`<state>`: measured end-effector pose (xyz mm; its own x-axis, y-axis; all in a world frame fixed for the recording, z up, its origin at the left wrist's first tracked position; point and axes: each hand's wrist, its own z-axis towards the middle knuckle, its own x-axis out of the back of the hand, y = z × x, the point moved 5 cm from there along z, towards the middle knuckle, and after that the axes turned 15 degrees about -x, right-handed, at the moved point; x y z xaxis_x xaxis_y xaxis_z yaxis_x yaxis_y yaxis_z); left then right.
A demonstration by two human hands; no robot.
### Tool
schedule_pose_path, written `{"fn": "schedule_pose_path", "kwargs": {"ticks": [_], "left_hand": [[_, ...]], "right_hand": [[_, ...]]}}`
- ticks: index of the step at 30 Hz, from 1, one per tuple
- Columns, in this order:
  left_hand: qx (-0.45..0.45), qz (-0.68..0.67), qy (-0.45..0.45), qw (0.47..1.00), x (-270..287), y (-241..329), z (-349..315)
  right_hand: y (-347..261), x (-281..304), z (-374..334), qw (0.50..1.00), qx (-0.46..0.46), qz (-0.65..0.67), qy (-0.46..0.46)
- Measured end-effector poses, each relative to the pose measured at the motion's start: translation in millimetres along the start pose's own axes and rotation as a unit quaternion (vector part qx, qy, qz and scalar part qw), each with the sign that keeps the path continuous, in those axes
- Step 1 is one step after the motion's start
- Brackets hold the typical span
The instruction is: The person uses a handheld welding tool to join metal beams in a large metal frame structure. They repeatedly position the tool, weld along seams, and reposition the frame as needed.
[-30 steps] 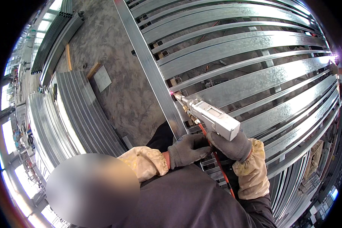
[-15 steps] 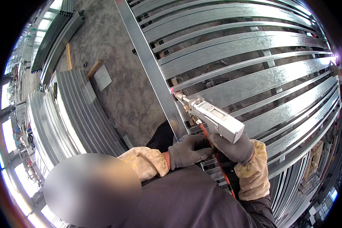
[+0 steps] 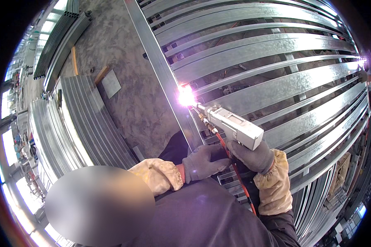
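The one white welding gun point(image 3: 234, 126) was poised over the metal slats point(image 3: 276, 89), its nozzle at the side rail point(image 3: 160, 61) beside a bright glare point(image 3: 186, 98); a second glare point(image 3: 362, 62) shone far right. It looked stiff and fairly heavy — best held under its rear, where the right hand point(image 3: 251, 158) clasped it. The left hand point(image 3: 202, 164) curled beside the single red hose point(image 3: 240, 181) — whether it gripped anything, I couldn't tell.

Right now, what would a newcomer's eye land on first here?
A blinding pinkish-white flare bursts at the tip of the white handheld torch, against the long metal rail. The gloved right hand holds that torch. A second, smaller glare shines at the slatted frame's far right edge.
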<state>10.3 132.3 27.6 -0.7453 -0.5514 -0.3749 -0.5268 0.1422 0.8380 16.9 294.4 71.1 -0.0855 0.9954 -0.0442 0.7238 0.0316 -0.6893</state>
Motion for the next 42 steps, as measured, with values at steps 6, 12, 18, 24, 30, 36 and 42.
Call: {"fn": "schedule_pose_path", "kwargs": {"ticks": [6,12,18,24,30,36,42], "left_hand": [[0.022,0.053,-0.016,0.998,1,11,0],[0.01,-0.015,-0.006,1.0,-1,8,-1],[-0.003,0.005,0.008,1.0,0,6,-2],[0.0,-0.03,0.002,1.0,-1,10,-3],[0.002,-0.029,0.004,1.0,-2,10,-3],[-0.006,-0.012,-0.024,1.0,-1,7,-3],[0.003,-0.043,-0.039,0.998,-2,-1,0]], "right_hand": [[-2,1,-1,0.999,-0.03,-0.017,-0.005],[1,0,-2,1.0,-0.019,0.011,0.004],[1,-1,-3,0.999,-0.045,-0.021,-0.004],[0,-2,-4,0.997,0.021,-0.057,0.053],[-4,-3,-7,0.998,0.012,-0.053,0.027],[-2,-2,-10,0.998,0.017,-0.048,0.022],[1,1,-11,1.0,-0.028,0.005,0.005]]}}
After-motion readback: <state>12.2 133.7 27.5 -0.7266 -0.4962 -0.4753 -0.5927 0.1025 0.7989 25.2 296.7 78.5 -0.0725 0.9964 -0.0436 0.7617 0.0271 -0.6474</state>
